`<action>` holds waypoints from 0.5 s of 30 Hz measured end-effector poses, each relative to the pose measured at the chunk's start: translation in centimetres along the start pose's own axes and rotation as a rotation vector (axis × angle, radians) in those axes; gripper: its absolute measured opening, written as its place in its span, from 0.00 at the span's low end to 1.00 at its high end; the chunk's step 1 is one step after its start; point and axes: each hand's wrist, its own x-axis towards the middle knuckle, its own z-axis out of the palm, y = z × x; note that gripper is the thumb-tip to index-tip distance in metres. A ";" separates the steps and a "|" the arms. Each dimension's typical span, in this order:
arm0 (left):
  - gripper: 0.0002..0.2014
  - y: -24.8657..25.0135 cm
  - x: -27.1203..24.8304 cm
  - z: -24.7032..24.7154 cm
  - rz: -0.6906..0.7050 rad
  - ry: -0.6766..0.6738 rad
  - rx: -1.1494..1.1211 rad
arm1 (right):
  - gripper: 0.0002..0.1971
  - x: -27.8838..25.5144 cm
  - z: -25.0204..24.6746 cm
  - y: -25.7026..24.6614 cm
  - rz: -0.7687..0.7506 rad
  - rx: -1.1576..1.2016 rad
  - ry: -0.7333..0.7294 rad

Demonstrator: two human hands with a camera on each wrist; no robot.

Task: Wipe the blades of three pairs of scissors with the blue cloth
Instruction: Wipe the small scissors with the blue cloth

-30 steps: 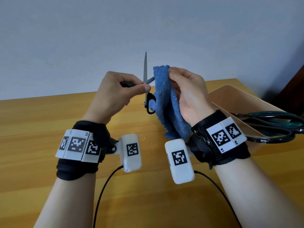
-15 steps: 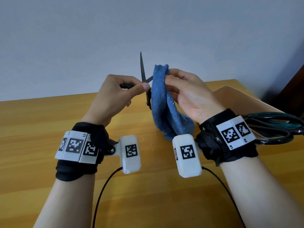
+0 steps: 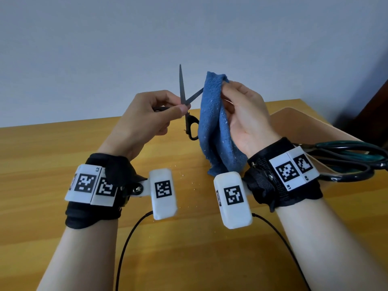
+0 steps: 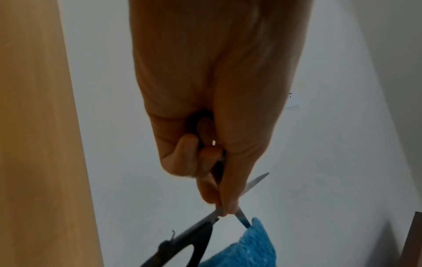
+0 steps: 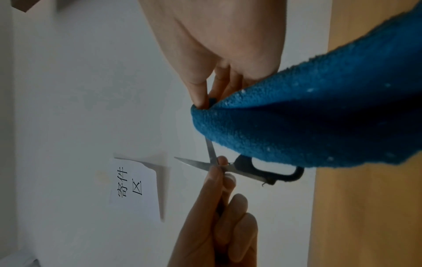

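Since earlier we opened small black-handled scissors (image 3: 188, 114) wider. Our left hand (image 3: 147, 116) pinches them at pivot; our right hand (image 3: 243, 118) squeezes fuzzy blue cloth (image 3: 214, 127) round one blade, above wooden table (image 3: 52, 148).

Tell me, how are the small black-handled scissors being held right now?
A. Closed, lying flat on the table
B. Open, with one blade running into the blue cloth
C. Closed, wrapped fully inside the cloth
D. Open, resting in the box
B. The left hand pinches the small scissors near the pivot with the blades spread; one blade points up and the other runs into the blue cloth that the right hand holds.
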 end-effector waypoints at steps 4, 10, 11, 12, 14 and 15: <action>0.07 -0.1 -0.2 -0.3 -0.009 0.028 -0.003 | 0.04 0.1 -0.2 0.0 -0.028 0.015 0.056; 0.10 -0.3 0.0 -0.6 0.014 0.042 0.006 | 0.02 0.0 -0.1 0.4 0.016 -0.117 0.044; 0.10 -0.3 0.1 -0.6 0.019 0.043 -0.001 | 0.01 0.0 -0.1 0.6 0.035 -0.170 0.018; 0.10 -0.4 0.1 -0.5 0.023 0.044 -0.008 | 0.02 0.0 0.0 0.7 0.056 -0.216 -0.022; 0.09 -0.5 0.2 -0.3 0.028 0.047 -0.007 | 0.05 -0.1 0.0 1.2 0.100 -0.251 -0.121; 0.09 -0.5 0.3 -0.1 0.027 0.049 -0.001 | 0.07 -0.2 0.1 1.4 0.119 -0.247 -0.164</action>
